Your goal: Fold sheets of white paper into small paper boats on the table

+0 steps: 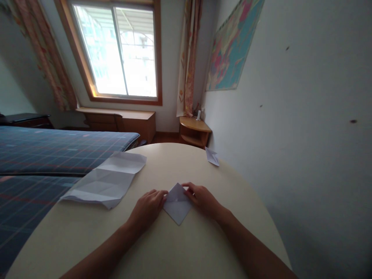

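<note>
On the round table (180,252), creased sheets (109,180) lie leftward, seemingly leaving room. The left hand (148,204) and right hand (203,198) touch opposite sides of the central folded paper (178,210), probably steadying it; whether they pinch, I cannot tell.

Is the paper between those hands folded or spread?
Folded: the paper between the left hand and right hand forms a small diamond, a crease crossing its middle.
</note>
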A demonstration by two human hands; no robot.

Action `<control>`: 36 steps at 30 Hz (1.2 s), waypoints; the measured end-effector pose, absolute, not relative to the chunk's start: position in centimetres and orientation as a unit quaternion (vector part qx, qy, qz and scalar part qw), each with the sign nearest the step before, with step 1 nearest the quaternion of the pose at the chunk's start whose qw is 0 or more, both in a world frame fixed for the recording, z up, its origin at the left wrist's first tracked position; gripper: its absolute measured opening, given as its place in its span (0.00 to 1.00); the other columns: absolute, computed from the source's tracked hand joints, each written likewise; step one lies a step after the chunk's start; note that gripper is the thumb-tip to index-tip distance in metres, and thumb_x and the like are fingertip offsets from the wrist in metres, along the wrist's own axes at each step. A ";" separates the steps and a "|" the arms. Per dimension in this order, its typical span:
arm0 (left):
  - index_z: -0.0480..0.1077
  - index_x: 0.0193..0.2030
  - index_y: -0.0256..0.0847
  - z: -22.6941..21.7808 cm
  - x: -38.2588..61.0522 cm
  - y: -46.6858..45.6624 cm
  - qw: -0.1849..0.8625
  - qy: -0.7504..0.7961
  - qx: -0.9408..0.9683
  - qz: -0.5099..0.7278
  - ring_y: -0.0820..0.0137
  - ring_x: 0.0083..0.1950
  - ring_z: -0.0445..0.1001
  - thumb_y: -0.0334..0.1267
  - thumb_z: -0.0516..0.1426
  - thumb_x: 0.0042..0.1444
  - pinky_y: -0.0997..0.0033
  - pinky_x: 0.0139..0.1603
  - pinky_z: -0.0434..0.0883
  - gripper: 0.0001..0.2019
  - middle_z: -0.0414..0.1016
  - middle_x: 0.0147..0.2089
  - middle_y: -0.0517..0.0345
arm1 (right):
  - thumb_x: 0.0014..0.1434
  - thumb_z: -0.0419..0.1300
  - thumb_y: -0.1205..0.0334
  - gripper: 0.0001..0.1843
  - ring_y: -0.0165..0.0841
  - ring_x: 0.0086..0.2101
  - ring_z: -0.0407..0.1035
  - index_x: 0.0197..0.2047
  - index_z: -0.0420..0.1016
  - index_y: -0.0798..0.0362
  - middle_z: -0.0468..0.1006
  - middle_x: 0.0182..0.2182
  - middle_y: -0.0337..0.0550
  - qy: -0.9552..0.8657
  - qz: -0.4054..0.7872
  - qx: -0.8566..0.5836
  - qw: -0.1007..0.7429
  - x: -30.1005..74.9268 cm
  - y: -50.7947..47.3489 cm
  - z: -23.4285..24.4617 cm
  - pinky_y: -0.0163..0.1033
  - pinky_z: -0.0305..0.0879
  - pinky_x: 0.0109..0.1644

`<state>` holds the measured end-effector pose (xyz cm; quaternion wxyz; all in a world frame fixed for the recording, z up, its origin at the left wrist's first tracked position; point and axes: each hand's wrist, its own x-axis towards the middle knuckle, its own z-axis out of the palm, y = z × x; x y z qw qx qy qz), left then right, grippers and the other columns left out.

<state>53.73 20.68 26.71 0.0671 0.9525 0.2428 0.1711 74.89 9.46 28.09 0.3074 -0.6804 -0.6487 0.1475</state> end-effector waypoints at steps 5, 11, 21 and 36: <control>0.66 0.59 0.43 25.9 53.8 21.1 0.079 0.245 0.949 0.184 0.65 0.44 0.77 0.31 0.52 0.65 0.66 0.45 0.72 0.17 0.79 0.45 0.53 | 0.67 0.52 0.59 0.17 0.34 0.34 0.75 0.57 0.70 0.50 0.81 0.40 0.44 -0.626 0.145 -0.685 0.345 74.4 9.8 27.4 0.37 0.68 0.40; 0.67 0.60 0.49 25.6 53.7 21.5 0.070 0.210 0.956 0.193 0.64 0.45 0.75 0.31 0.52 0.65 0.67 0.45 0.72 0.18 0.79 0.43 0.56 | 0.66 0.53 0.63 0.18 0.32 0.37 0.73 0.58 0.70 0.47 0.78 0.46 0.44 -0.624 0.126 -0.680 0.364 74.0 9.9 27.2 0.38 0.68 0.45; 0.73 0.54 0.50 26.1 53.6 21.1 0.062 0.209 0.962 0.163 0.65 0.46 0.73 0.30 0.52 0.64 0.68 0.45 0.72 0.17 0.76 0.46 0.55 | 0.66 0.51 0.68 0.18 0.34 0.49 0.71 0.55 0.73 0.47 0.73 0.53 0.44 -0.665 0.072 -0.687 0.283 73.9 9.6 27.4 0.38 0.66 0.55; 0.71 0.58 0.53 26.4 53.6 20.8 0.064 0.200 0.965 0.157 0.64 0.48 0.73 0.29 0.53 0.62 0.64 0.48 0.74 0.21 0.74 0.48 0.53 | 0.68 0.43 0.41 0.39 0.43 0.69 0.38 0.71 0.48 0.61 0.46 0.70 0.56 -0.715 0.100 -0.680 0.128 70.1 8.8 27.0 0.53 0.36 0.71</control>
